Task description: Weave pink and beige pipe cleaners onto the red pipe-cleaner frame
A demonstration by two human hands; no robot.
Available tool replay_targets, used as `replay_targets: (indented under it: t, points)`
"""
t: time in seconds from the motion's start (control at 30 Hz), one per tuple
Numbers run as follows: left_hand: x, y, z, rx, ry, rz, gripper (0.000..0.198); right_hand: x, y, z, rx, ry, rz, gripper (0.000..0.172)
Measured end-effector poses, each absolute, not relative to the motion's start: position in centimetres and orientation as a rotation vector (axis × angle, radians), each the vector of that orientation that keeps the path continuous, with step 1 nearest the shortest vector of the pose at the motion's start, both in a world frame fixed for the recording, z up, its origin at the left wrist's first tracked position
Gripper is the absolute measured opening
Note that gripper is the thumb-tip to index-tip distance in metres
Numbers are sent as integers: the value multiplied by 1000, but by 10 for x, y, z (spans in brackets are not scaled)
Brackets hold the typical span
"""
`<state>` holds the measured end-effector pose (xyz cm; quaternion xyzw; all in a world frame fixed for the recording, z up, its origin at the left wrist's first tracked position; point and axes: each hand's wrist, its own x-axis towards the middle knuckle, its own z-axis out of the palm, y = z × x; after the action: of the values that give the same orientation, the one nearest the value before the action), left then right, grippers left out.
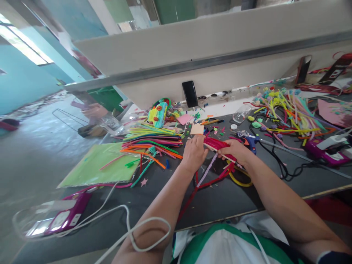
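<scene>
My left hand (194, 153) and my right hand (235, 150) meet over the dark table (220, 205). Both are closed around a thin wooden stick (220, 153) wrapped in red pipe cleaner (216, 143). Loose red pipe cleaner ends (203, 185) and a pale lilac one (206, 171) trail down toward me. A yellow pipe cleaner loop (240, 181) lies under my right wrist.
A stack of coloured pipe cleaners (150, 143) lies left of my hands beside a green sheet (96, 165). A blue glue gun (250, 141) and black cables sit right. A phone (190, 94) leans on the back wall. White cable crosses my left arm. A purple device (66, 216) sits near left.
</scene>
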<state>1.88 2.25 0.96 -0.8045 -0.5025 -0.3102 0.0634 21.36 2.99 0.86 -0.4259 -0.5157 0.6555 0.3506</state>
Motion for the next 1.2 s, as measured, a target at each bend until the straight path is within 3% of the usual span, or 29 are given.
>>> replay_targets:
  t: [0.3,0.7,0.83,1.07,1.2]
  points:
    - [-2,35,16,-2963,-2207,-1803,28,218,28,16,-1186,-1283,1693,21]
    - [5,33,18,-2681,-2576,-2473,31,219,28,15,-1169,-1387,1691,19]
    - [5,30,27,-2734,-2645,-2513,34,220,30,11,-1181,-1421,1683,21]
    - [8,29,22,-2832,-2447,-2218,31,216,28,14,-1203,-1485,1654,19]
    - [8,30,20,-2763,-2507,-2284,34,216,26,17,-1174,-1514,1673,18]
